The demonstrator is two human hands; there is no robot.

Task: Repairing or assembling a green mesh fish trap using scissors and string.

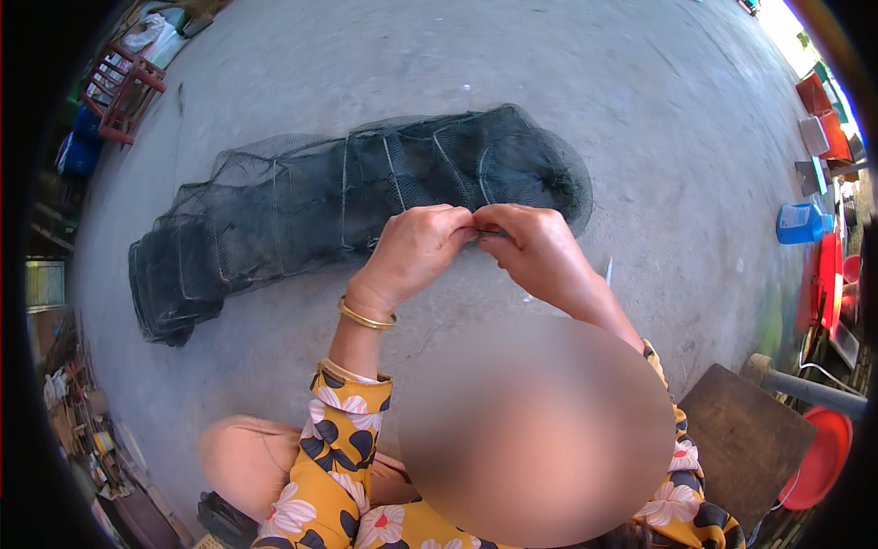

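Observation:
A long dark-green mesh net [302, 206] lies across the concrete floor in front of me, with pale hoops or cords crossing it at intervals. Its left end is bunched into folded layers, and its right end is rounded. My left hand [416, 249] and my right hand [541, 252] meet over the net's near edge, right of its middle. Both are closed, thumbs and fingertips pinched together. A thin dark strand shows between the fingertips; whether it belongs to the net I cannot tell. A gold bangle [367, 316] circles my left wrist.
A small pale pointed object [609, 271] is beside my right forearm. To the right stand a blue jug [803, 223], a brown board [745, 444] and a red basin [819, 460]. A reddish-brown wooden chair [119, 94] is at the far left, near blue containers [82, 142].

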